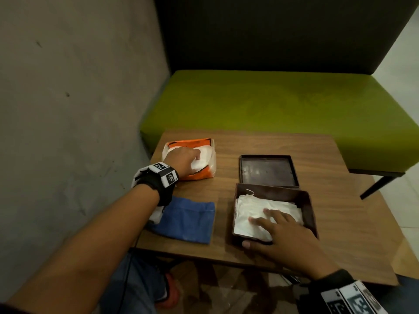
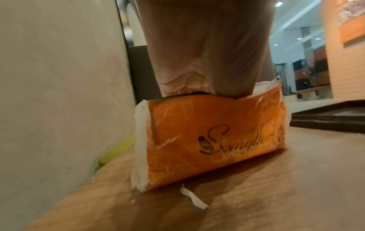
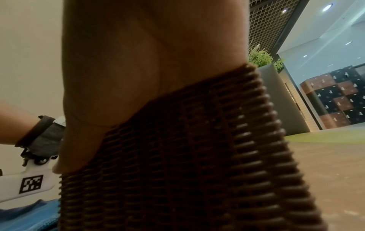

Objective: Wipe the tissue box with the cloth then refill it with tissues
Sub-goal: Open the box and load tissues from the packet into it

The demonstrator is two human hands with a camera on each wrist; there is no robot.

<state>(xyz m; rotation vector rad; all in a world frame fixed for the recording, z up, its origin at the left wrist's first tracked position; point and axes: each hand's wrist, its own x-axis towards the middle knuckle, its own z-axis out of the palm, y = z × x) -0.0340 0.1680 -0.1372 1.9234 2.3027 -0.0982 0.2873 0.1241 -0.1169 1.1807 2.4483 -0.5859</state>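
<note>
We press our flat right hand (image 1: 283, 232) on the tissues (image 1: 267, 211), steadying the woven tissue box (image 1: 310, 214); our left hand (image 1: 183, 160) pinches more from the orange pack (image 1: 199, 173).

Wooden tabletop (image 1: 340, 223): brown grain, landmark for all below. Green bench seat (image 1: 272, 103) just beyond tabletop's far edge; dark backrest (image 1: 272, 30) upright behind seat. Grey concrete wall (image 1: 68, 109) along tabletop's left side. Pale tiled floor (image 1: 403, 53) off tabletop's right. Right wrist view: potted green plant (image 3: 260, 58) and locker wall (image 3: 335, 106), far beyond tabletop.
</note>
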